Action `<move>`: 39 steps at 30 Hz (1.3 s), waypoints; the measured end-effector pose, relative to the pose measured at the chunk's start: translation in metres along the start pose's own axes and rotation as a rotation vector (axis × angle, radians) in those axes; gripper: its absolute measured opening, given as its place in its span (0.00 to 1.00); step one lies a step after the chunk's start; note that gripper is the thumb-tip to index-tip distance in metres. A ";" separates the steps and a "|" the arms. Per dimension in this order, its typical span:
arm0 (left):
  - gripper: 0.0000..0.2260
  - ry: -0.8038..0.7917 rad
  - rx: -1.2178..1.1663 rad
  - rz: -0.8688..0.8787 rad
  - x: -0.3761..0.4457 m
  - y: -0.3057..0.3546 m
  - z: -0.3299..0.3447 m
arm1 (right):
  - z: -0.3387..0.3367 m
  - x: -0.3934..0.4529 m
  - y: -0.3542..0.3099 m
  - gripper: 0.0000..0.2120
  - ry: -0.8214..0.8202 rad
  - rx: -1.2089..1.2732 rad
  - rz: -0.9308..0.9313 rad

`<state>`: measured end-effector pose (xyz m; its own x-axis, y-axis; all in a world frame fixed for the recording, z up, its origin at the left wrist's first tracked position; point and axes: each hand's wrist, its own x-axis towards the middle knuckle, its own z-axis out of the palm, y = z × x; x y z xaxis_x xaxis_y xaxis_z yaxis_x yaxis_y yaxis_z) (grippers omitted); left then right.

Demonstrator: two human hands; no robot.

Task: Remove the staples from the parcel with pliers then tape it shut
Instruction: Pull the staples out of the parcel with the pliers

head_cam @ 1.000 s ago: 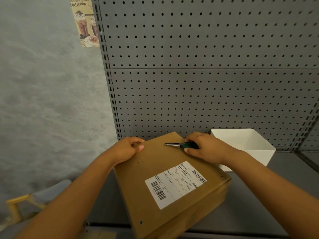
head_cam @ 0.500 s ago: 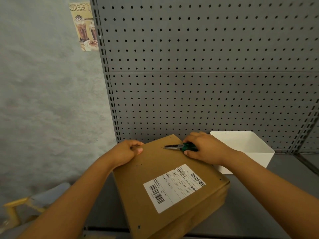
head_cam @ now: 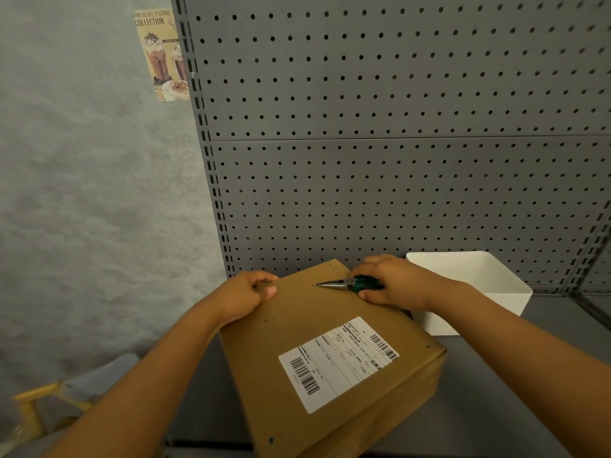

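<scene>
- A brown cardboard parcel [head_cam: 317,342] lies turned at an angle on a grey shelf [head_cam: 515,375], with a white shipping label [head_cam: 337,361] on its top.
- The left hand [head_cam: 246,295] grips the parcel's far left edge, fingers curled over it.
- The right hand [head_cam: 393,280] holds green-handled pliers [head_cam: 347,283], fingers wrapped round the handles; the closed tip rests on the parcel's top near its far corner.
- A white bin [head_cam: 489,292] stands just beside the parcel, to the right.
- A grey pegboard [head_cam: 396,127] rises behind.

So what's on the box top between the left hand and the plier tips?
In the head view, only bare cardboard of the parcel lies between the left hand and the pliers tips.
</scene>
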<state>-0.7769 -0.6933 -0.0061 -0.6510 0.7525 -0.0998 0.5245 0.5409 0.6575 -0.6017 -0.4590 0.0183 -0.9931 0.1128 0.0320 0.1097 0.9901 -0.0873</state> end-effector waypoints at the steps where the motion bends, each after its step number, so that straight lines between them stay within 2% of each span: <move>1: 0.15 0.000 0.002 -0.002 0.001 0.000 0.000 | 0.001 0.000 0.000 0.20 -0.001 0.002 -0.002; 39: 0.14 0.001 0.009 -0.001 0.004 -0.005 0.001 | 0.003 0.003 0.002 0.19 0.005 -0.002 -0.033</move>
<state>-0.7816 -0.6932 -0.0105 -0.6521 0.7516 -0.0993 0.5291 0.5450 0.6504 -0.6044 -0.4572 0.0154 -0.9960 0.0803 0.0399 0.0768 0.9935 -0.0836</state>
